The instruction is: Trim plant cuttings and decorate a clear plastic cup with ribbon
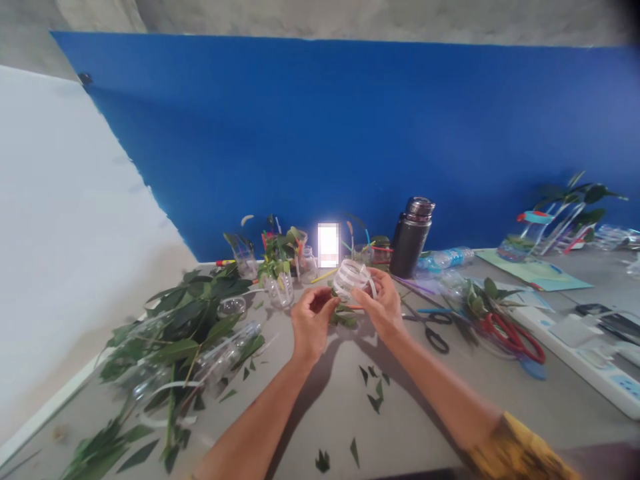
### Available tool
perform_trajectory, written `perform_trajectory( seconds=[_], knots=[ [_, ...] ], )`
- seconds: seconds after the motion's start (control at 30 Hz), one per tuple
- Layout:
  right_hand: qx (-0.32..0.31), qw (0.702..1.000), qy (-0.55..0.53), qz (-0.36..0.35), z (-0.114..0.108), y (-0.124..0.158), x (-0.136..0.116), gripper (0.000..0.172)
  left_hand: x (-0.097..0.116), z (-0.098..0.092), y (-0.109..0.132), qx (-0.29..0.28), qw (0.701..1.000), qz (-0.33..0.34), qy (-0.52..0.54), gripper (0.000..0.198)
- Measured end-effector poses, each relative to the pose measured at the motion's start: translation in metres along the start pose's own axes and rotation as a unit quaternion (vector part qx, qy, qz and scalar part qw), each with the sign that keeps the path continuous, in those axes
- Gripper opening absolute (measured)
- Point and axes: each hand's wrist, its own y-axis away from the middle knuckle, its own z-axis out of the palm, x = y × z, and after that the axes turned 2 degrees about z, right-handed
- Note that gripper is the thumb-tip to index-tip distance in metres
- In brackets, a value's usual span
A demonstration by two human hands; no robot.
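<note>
Sleeve (517, 447): yellow and dark, on your right forearm, low at the right.
Snippets (376, 400): cut leaf bits, scattered on the desk (320, 400) between your forearms.
Right hand (384, 303): your fingers and thumb grasp the cup (350, 279) from its right side.
Cup: clear, with pale bands around it, held above the desk between your hands.
Left hand (311, 323): your thumb and forefinger come together at the cup's left side, near some green; whether they grip it, I cannot tell.
Below the cup: leaves (345, 321) on the desk.
To your right: black scissors (435, 330), then red scissors (515, 339) near a power strip (580, 353).
To your left: a leaf pile (193, 293), with a clear bottle (230, 357) lying at its edge.
Along the blue panel (325, 133): a dark flask (411, 240) upright, a water bottle (445, 259) on its side just beside it.
</note>
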Motion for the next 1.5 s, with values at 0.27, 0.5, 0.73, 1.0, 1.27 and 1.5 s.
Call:
perform_trajectory(
  seconds=[0.27,0.5,0.73,1.0,1.27,1.5],
  knots=[
    [-0.015,0.996,-0.078,0.039,-0.005,-0.007,-0.001,0.065,0.000,0.000,-0.005,-0.033,0.989,-0.084,0.114,0.031],
    [-0.035,0.989,-0.120,0.074,-0.011,-0.016,-0.002,0.064,-0.005,-0.001,-0.009,-0.073,0.951,-0.206,0.220,0.055],
    [-0.094,0.993,-0.044,0.063,-0.013,-0.016,0.008,0.062,-0.006,-0.003,-0.009,-0.159,0.920,-0.214,0.287,0.052],
    [-0.120,0.990,0.069,0.010,-0.019,-0.018,-0.001,0.030,-0.020,-0.009,-0.020,-0.045,0.937,-0.215,0.273,0.056],
    [-0.194,0.971,0.138,-0.002,-0.008,0.002,-0.016,0.019,-0.025,-0.008,-0.018,-0.003,0.986,-0.130,0.101,0.064],
    [-0.207,0.976,0.049,0.047,-0.015,-0.001,-0.023,0.033,-0.036,-0.011,-0.021,-0.003,0.979,-0.143,0.143,0.053]
  ],
)
